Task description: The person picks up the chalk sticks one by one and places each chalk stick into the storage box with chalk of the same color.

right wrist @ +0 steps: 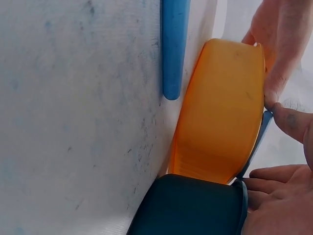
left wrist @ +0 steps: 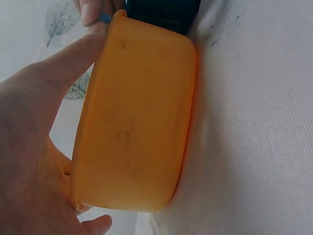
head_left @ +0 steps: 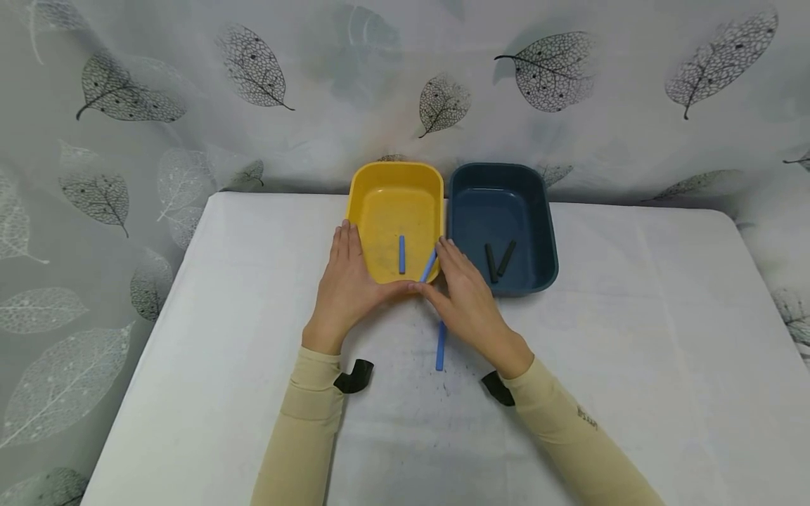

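Observation:
My right hand (head_left: 467, 299) is at the near right corner of a yellow bin (head_left: 395, 169). It holds a blue chalk-like stick (head_left: 429, 266) lengthwise between thumb and fingertips, along the rim. My left hand (head_left: 346, 288) spans the bin's near left corner, fingers straight along the left side and thumb along the front rim. The two thumb tips meet near the stick's lower end. Inside the yellow bin lies another blue stick (head_left: 401, 254). A third blue stick (right wrist: 174, 49) lies on the table in front, partly under my right hand in the head view.
A dark blue bin (head_left: 496, 169) stands to the right of the yellow one, with two dark sticks (head_left: 491, 263) inside. Both bins are at the back edge of the white-covered table (head_left: 633, 337), before a leaf-patterned curtain (head_left: 380, 91). Small dark smudges mark the cloth.

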A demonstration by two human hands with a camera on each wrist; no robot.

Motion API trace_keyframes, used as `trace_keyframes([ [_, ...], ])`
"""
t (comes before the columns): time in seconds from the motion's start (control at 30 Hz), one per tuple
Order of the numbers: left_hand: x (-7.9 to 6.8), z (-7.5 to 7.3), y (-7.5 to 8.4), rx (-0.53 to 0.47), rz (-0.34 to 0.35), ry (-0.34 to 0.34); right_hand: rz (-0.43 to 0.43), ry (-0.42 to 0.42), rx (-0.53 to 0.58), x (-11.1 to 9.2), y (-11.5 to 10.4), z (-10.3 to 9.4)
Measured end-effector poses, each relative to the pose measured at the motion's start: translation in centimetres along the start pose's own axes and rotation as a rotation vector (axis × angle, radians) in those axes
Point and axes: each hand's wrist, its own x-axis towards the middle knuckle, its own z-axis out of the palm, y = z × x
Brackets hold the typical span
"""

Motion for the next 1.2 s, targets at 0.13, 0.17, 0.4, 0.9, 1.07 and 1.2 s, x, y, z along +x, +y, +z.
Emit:
trace_keyframes([
  [0.13, 0.0, 0.0, 0.1, 0.002, -0.003, -0.007, 0.0, -0.039, -0.023, 0.1, 0.0, -0.2],
  [0.17, 0.0, 0.0, 0.1, 0.0, -0.004, -0.008, -0.002, -0.049, -0.028, 0.2, 0.0, -0.3],
  [0.4, -0.1, -0.1, 0.3, -0.008, -0.007, -0.007, -0.019, -0.074, -0.054, 0.4, -0.1, -0.4],
  [0.9, 0.0, -0.2, 0.3, -0.021, -0.034, -0.02, 0.012, -0.057, -0.048, -1.4, 0.0, -0.6],
  [1.07, 0.0, -0.3, 0.3, -0.019, -0.046, -0.031, 0.041, -0.068, -0.054, -2.5, 0.0, -0.8],
  [1.2, -0.1, -0.2, 0.3, -0.019, -0.049, -0.033, 0.046, -0.066, -0.055, -3.5, 0.0, -0.7],
])
